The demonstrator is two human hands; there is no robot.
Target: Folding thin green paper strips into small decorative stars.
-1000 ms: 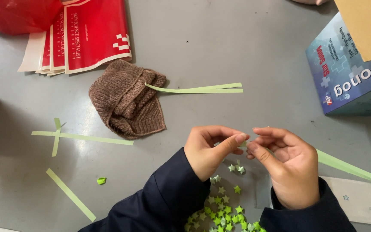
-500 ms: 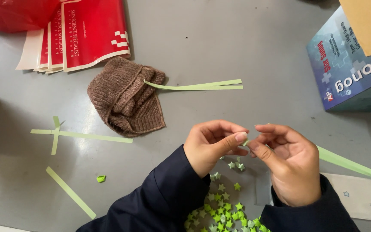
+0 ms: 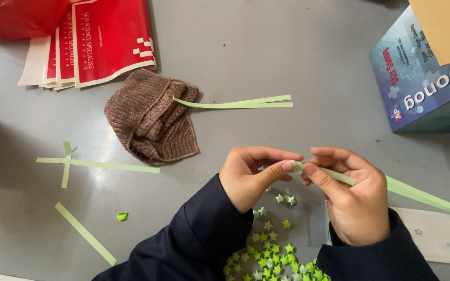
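My left hand (image 3: 253, 177) and my right hand (image 3: 352, 200) meet above the grey table (image 3: 266, 57), pinching the end of a long light-green paper strip (image 3: 417, 195) between thumbs and fingers. The strip trails off to the right past my right wrist. Below my hands lies a pile of several small green folded paper stars (image 3: 269, 255). Both sleeves are dark navy.
A brown knitted hat (image 3: 152, 122) lies at centre left with green strips (image 3: 240, 103) beside it. More strips (image 3: 97, 164) and one small folded piece (image 3: 122, 216) lie at left. Red-and-white bags (image 3: 95, 41) sit at top left, a blue box (image 3: 425, 83) at right.
My hands have stayed together on the strip, with the fingers shifting slightly as they work its end. Nothing else on the table has moved.
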